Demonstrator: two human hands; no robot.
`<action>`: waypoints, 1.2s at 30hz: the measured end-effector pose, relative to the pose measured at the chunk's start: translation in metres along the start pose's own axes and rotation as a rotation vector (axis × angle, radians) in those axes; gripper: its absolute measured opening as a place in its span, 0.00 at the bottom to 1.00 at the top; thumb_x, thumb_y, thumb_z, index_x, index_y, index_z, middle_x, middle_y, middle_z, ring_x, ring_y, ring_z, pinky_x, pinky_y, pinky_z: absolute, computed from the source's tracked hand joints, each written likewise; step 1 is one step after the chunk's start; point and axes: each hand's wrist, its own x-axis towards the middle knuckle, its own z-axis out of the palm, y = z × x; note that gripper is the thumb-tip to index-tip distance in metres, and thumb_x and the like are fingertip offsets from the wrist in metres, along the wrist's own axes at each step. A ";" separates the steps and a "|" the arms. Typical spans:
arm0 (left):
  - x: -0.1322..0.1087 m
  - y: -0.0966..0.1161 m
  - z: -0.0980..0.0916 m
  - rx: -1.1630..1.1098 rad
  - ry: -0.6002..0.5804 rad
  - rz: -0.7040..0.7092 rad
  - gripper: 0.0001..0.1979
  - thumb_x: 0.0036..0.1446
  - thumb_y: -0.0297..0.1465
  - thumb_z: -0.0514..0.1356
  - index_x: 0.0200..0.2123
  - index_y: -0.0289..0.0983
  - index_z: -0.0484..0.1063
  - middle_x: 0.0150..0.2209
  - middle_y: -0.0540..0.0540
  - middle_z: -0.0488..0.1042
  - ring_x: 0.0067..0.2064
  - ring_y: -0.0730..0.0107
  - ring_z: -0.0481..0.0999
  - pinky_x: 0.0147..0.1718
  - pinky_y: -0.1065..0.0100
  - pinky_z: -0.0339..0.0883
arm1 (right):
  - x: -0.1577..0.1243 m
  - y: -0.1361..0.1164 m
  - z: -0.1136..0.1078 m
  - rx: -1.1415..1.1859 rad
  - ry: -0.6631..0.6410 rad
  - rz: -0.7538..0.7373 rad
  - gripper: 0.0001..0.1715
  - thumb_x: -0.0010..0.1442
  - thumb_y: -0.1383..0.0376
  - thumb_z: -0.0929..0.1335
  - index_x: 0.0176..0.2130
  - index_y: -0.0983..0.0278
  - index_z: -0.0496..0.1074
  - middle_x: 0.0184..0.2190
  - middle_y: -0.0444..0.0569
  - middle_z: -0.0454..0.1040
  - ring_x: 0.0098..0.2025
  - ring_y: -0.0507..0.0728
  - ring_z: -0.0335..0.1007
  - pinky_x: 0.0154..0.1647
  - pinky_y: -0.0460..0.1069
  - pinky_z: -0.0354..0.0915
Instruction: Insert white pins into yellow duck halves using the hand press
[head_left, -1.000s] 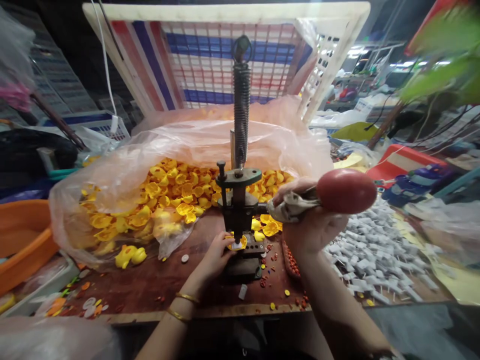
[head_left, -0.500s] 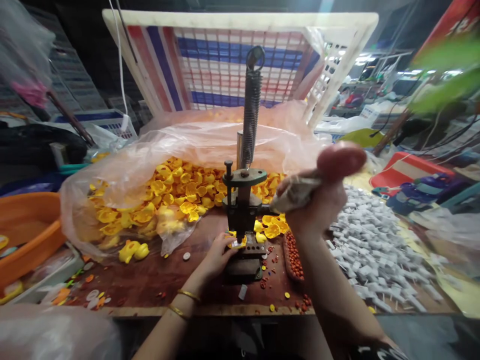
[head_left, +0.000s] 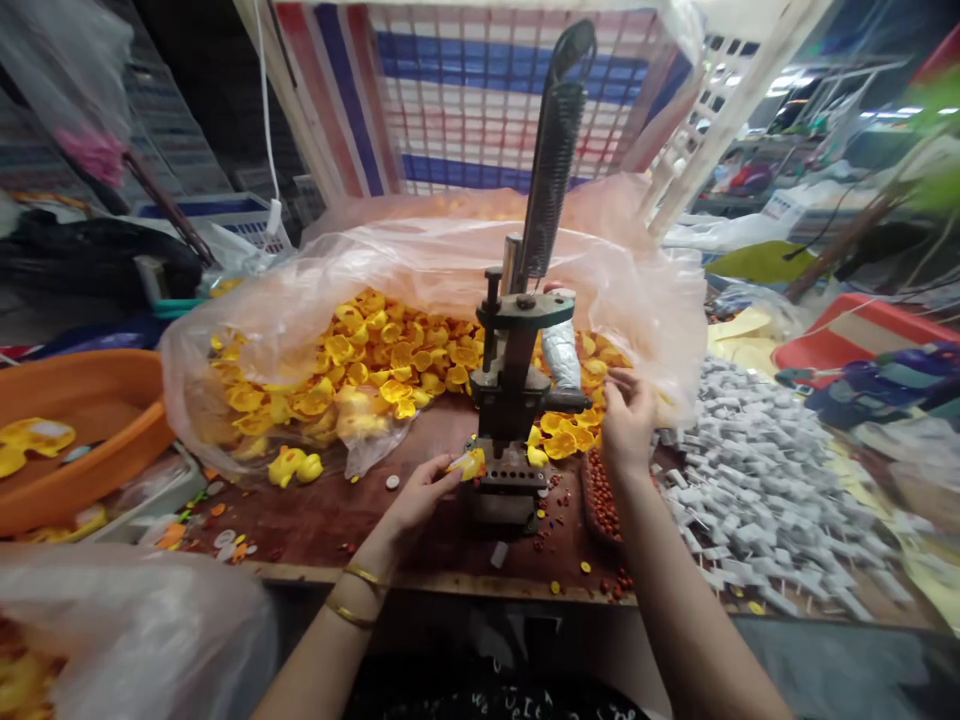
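Note:
My left hand pinches a yellow plastic shell with a whitish part on it, at the left of the hand press's base. The dark metal hand press stands upright on the brown table, a coil spring above it. Its lever handle, wrapped in silvery material, points up and back behind the press head. My right hand is off the handle, beside loose yellow shells right of the press. Its fingers are slightly bent and apart, with nothing visible in them.
Behind the press, a clear plastic bag spills a heap of yellow shells. A tray of small red-brown beads lies right of the press. Farther right is a pile of grey parts. An orange basin stands at left.
My right hand has let go of the lever handle and moved to the yellow shells. The handle has swung back and up. My left hand has drawn the shell leftward out of the press.

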 end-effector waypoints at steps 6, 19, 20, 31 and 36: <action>-0.081 -0.011 -0.014 -0.203 -0.051 -0.230 0.13 0.47 0.35 0.69 0.36 0.35 0.76 0.34 0.47 0.76 0.36 0.70 0.73 0.36 0.71 0.65 | -0.142 -0.026 -0.026 -0.049 -0.566 -0.537 0.16 0.55 0.70 0.64 0.46 0.65 0.65 0.41 0.52 0.67 0.45 0.58 0.63 0.44 0.53 0.63; -0.142 -0.140 -0.014 -1.029 0.327 -0.391 0.03 0.48 0.23 0.67 0.29 0.31 0.77 0.31 0.45 0.78 0.33 0.70 0.76 0.40 0.70 0.69 | -0.264 -0.011 -0.007 -0.620 -1.080 -0.615 0.07 0.54 0.69 0.71 0.36 0.64 0.71 0.34 0.51 0.70 0.35 0.59 0.62 0.35 0.51 0.60; -0.139 -0.139 -0.013 -1.027 0.337 -0.388 0.02 0.49 0.22 0.66 0.29 0.31 0.77 0.31 0.45 0.78 0.33 0.70 0.76 0.41 0.70 0.69 | -0.264 -0.012 -0.005 -0.639 -1.056 -0.608 0.10 0.53 0.70 0.71 0.38 0.65 0.71 0.35 0.51 0.70 0.35 0.59 0.61 0.35 0.52 0.60; -0.130 -0.135 -0.010 -0.912 0.389 -0.356 0.05 0.48 0.27 0.67 0.25 0.34 0.75 0.28 0.48 0.75 0.31 0.70 0.74 0.40 0.69 0.68 | -0.270 -0.006 0.000 -0.595 -1.150 -0.470 0.11 0.51 0.74 0.70 0.38 0.68 0.72 0.37 0.52 0.71 0.38 0.59 0.63 0.38 0.51 0.62; -0.142 -0.091 -0.026 -0.290 0.248 -0.446 0.13 0.40 0.36 0.72 0.25 0.35 0.73 0.23 0.50 0.71 0.25 0.71 0.69 0.26 0.70 0.64 | -0.236 -0.019 -0.005 -0.552 -1.157 -0.522 0.01 0.54 0.69 0.69 0.31 0.65 0.73 0.32 0.50 0.72 0.35 0.58 0.65 0.34 0.50 0.61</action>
